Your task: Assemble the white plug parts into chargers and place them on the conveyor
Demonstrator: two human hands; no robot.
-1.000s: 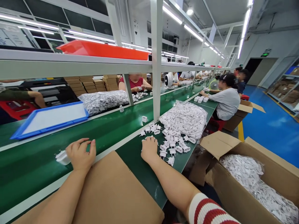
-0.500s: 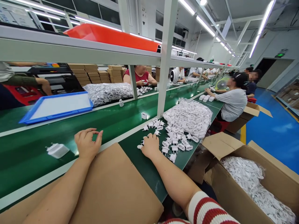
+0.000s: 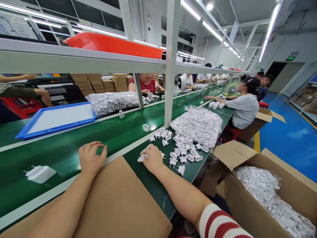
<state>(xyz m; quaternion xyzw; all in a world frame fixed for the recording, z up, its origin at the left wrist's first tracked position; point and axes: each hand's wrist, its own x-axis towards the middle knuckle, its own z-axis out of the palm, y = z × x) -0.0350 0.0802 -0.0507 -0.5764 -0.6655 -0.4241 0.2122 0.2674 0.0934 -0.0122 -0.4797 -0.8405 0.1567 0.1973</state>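
My left hand (image 3: 91,159) rests at the near edge of the green conveyor belt (image 3: 74,148), fingers loosely curled and apart, holding nothing. A white charger block (image 3: 40,174) lies on the belt well to its left. My right hand (image 3: 153,159) is closed over a small white plug part (image 3: 142,158) that sticks out past its fingers on the green bench. Several loose white plug parts (image 3: 182,153) lie scattered just right of that hand. A brown cardboard sheet (image 3: 119,198) lies between my forearms.
A clear bag of white plug parts (image 3: 198,124) sits behind the loose ones. An open cardboard box (image 3: 250,211) of bagged parts stands at right. A white post (image 3: 170,72) rises from the bench. A blue tray (image 3: 56,117) and other seated workers (image 3: 244,105) line the belt.
The white charger block has travelled left along the belt, away from my left hand. My right hand has drawn back left from the pile with a plug part in it.
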